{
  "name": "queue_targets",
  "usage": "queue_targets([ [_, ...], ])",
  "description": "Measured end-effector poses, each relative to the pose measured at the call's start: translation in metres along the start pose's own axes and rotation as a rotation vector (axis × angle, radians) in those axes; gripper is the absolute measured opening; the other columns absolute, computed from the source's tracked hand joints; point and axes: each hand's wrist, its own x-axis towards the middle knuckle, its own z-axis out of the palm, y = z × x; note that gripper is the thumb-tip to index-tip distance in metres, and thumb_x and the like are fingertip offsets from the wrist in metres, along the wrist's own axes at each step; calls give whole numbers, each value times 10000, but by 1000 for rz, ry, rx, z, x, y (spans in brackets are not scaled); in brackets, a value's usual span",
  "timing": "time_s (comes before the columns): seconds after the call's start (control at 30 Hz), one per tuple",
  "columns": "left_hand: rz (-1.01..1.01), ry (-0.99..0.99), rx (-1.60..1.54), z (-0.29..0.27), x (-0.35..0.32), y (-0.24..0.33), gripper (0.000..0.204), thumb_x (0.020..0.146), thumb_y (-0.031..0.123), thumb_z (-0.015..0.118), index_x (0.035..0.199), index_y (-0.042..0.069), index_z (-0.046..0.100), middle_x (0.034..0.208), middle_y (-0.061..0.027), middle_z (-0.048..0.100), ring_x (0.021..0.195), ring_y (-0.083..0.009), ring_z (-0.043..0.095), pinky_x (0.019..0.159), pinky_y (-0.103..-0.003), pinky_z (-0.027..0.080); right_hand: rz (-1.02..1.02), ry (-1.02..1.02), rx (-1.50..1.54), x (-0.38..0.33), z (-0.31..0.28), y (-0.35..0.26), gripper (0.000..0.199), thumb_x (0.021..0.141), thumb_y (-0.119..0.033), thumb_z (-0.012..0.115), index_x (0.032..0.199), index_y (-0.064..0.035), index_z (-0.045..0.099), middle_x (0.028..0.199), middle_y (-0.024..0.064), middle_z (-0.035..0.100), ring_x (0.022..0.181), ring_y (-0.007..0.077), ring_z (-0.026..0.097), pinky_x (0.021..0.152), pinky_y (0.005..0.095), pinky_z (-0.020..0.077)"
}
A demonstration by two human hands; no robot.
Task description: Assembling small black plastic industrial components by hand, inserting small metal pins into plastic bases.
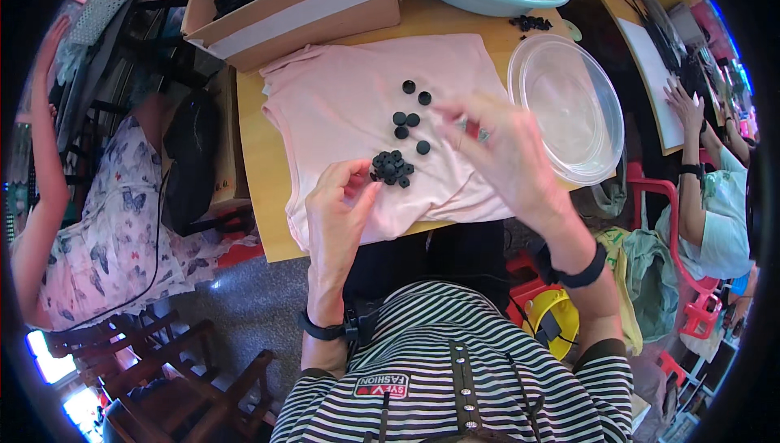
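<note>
A crowded workroom, seen from above: a wooden desk [268, 159] with a pink cloth [357, 102] spread across it, other people seated to the left and right. Nearest, the left hand [341, 199] rests on the cloth's near part, fingers curled and thumb touching a small heap of black caps [392, 168], pinching at its edge rather than holding it. Just right, the right hand [504, 151] hovers blurred above the cloth, fingers loosely bent; something small may be between its fingertips, but I cannot tell. Farther on, five loose caps [410, 118] lie scattered on the cloth, apart from the heap. To the right a clear plastic bowl [569, 110] sits at the desk's right edge, part over the rim, so a knock from the right hand could tip it off. The round caps could also roll off the cloth's near edge if the cloth is tugged. Farthest, a cardboard box [301, 12] and a teal basin [496, 0] both hold many more black caps.
</note>
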Motion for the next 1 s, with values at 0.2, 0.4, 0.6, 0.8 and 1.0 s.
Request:
queue_targets([
  [0.2,24,10,-27,4,-2,-7,258,773,-10,682,1028,1,645,907,-97,650,792,-177,610,702,-289,491,92,-26,241,-38,23,-4,163,811,-75,669,963,-21,649,802,125,624,669,246,613,592,324,471],
  [0.4,166,14,-150,7,-9,2,302,789,-33,680,1082,8,621,944,-72,657,814,-132,602,752,-261,478,165,-36,509,-55,34,-8,158,834,-52,658,982,5,662,797,103,650,675,164,610,619,272,477],
  [0.6,-56,-139,-802,21,-12,17,352,820,-60,669,1140,-1,537,1035,-115,649,921,-142,630,834,-263,506,342,24,910,-66,30,-9,179,865,-54,648,1032,2,678,913,75,649,744,102,599,638,235,482],
  [0.8,-197,-257,-859,40,-2,26,321,838,-65,644,1132,-8,528,990,-114,662,933,-148,645,828,-280,545,186,93,704,-76,22,13,195,890,-41,619,1078,-11,663,921,58,628,778,108,606,623,228,496],
  [1.0,-58,-267,-524,61,14,38,127,847,24,674,971,0,658,907,-21,661,740,-66,586,635,-204,448,333,164,769,-81,14,28,181,858,-6,624,1039,5,620,926,74,636,817,157,642,678,266,517],
])
